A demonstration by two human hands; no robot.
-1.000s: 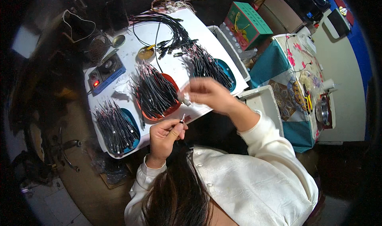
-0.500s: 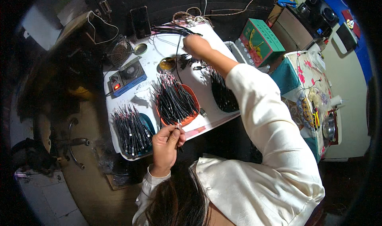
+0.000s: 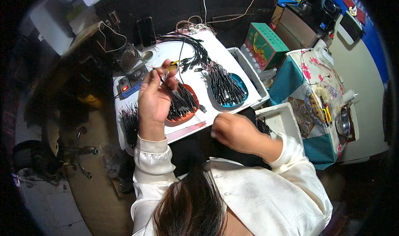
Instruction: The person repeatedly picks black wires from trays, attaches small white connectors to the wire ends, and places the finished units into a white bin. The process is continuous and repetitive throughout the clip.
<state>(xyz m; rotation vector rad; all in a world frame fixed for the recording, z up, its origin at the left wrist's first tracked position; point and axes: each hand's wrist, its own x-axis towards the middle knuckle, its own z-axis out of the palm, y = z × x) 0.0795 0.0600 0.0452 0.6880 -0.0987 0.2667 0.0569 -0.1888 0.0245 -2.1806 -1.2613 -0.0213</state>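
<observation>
My left hand (image 3: 154,105) is raised over the table, fingers pinched on a short black cable (image 3: 163,81). The cable's thin end points up and left, toward the small box with a red-lit switch (image 3: 125,87). Just beyond my fingertips is a round tin (image 3: 176,65) of yellowish stuff. Under the hand sits an orange tray (image 3: 183,118) packed with black cables, partly hidden by it. My right hand (image 3: 241,134) hovers by the table's front edge with its fingers curled in; whatever they may hold is hidden and blurred.
A blue tray (image 3: 240,102) full of black cables stands on the white table (image 3: 211,116). Beyond it lies a loose bundle of cables (image 3: 195,49). More cables (image 3: 129,121) are at the left. A white foam box (image 3: 286,117) stands at the right, below a green carton (image 3: 266,45).
My right hand has come back from the far cable bundle to the table's front edge. My left hand has risen and moved forward and left with the cable, toward the switch box and tin.
</observation>
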